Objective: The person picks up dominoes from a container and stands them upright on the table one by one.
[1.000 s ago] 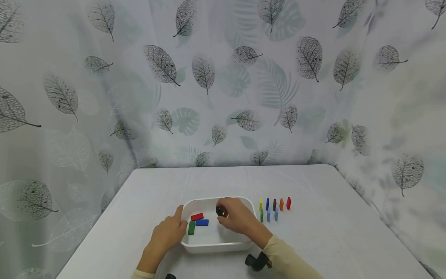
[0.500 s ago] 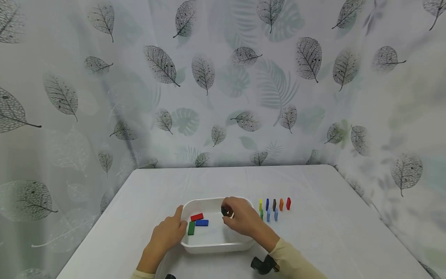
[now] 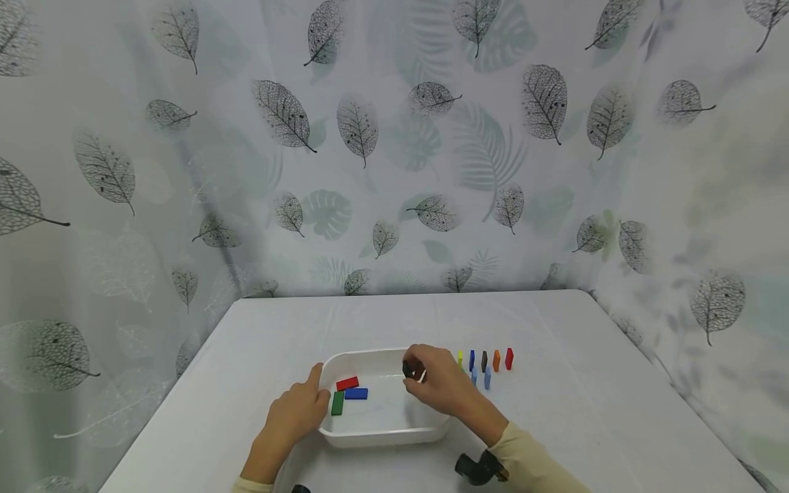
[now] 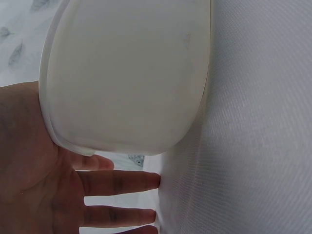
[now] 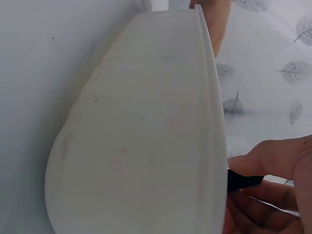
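A white tray [image 3: 385, 438] sits near the middle of the table. At its left end my left hand [image 3: 294, 412] rests against the rim; in the left wrist view its fingers [image 4: 122, 182] are straight, tips touching the tablecloth. Between the thumb and fingers of my right hand [image 3: 445, 385] is a small black block [image 3: 407, 370], held over the tray's right part. The right wrist view shows the same black block [image 5: 243, 181] partly hidden behind the tray rim. Inside the tray, on the left, lie a red block [image 3: 347, 383], a blue block [image 3: 356, 394] and a green block [image 3: 337, 403].
Right of the tray stand several upright blocks in two rows, including a yellow block [image 3: 460, 359], an orange block [image 3: 496, 361], a red block [image 3: 509, 359] and a light blue block [image 3: 487, 378]. A leaf-patterned curtain [image 3: 394, 171] surrounds the white table [image 3: 585, 411].
My right hand has moved to the right with the black block, and now covers the green upright block beside the tray. The left hand and the blocks in the tray have stayed put.
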The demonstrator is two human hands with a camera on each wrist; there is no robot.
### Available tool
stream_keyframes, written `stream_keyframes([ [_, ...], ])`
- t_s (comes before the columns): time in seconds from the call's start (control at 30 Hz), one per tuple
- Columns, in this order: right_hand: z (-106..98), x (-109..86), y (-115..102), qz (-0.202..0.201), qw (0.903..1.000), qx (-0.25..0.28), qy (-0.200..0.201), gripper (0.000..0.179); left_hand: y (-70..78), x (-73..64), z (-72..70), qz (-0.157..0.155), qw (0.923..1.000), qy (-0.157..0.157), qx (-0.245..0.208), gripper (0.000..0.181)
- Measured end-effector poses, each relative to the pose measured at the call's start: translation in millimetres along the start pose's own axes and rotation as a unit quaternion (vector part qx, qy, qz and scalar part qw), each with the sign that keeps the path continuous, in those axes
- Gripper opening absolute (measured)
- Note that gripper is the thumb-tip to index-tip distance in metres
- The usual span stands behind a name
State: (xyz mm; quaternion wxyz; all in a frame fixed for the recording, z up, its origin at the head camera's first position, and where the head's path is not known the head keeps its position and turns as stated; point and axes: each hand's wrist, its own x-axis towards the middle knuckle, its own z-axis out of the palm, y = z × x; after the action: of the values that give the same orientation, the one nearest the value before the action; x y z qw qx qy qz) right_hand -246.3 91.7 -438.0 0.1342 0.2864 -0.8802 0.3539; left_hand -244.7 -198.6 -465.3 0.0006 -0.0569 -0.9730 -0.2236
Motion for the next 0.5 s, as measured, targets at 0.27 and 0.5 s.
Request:
stream_keyframes([
  [0.27,-6,-4.8,5,0.005,0.9994,0.033,0.013,0.024,0.7,0.1,0.5,-0.001,1.0000,0.001,0.000,0.059],
  [0.5,-11,-10.0,7,0.005,0.9988,0.035,0.033,0.025,0.4,-0.5,1.2,-0.002,1.0000,0.000,0.001,0.059],
])
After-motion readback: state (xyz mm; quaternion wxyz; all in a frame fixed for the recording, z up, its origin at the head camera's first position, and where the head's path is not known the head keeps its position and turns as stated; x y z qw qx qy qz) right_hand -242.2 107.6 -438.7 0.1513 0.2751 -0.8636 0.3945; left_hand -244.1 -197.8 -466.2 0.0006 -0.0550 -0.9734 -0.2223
